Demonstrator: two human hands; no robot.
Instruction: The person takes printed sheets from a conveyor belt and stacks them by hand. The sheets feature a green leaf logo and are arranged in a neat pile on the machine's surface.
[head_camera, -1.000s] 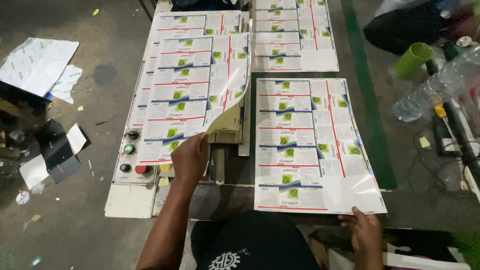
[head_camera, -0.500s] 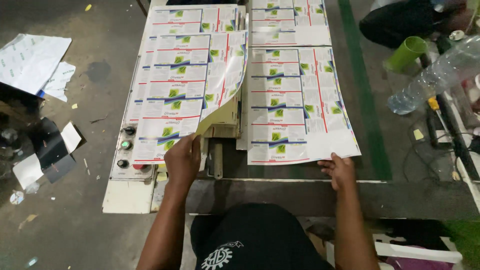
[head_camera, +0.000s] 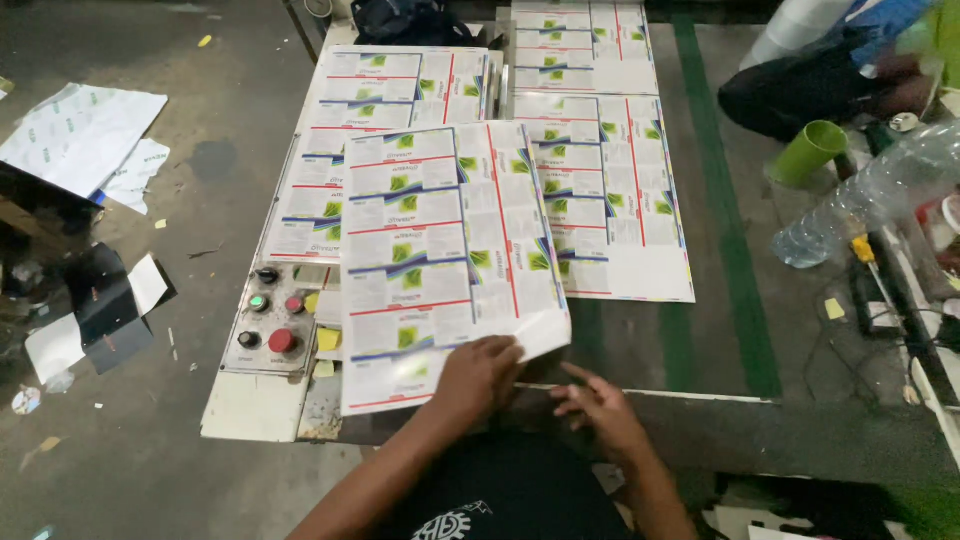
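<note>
My left hand (head_camera: 480, 375) grips the near edge of a large printed sheet (head_camera: 440, 260) with rows of green and white labels. The sheet lies loosely across the gap between a stack of like sheets (head_camera: 330, 180) on the left and another printed sheet (head_camera: 620, 200) lying flat on the right. Just right of the held sheet's near corner, my right hand (head_camera: 600, 405) hovers over the table edge with fingers apart, holding nothing.
A control panel (head_camera: 270, 320) with red, green and black buttons sits at the table's near left. More printed sheets (head_camera: 585, 45) lie at the far end. A green cup (head_camera: 808, 150), a plastic bottle (head_camera: 870, 195) and another person (head_camera: 830, 70) are at the right. Loose papers (head_camera: 80, 140) lie on the floor.
My left hand has pulled the top sheet off the left stack toward the middle. My right hand pushed the right sheet away, let it go and moved in toward my left hand.
</note>
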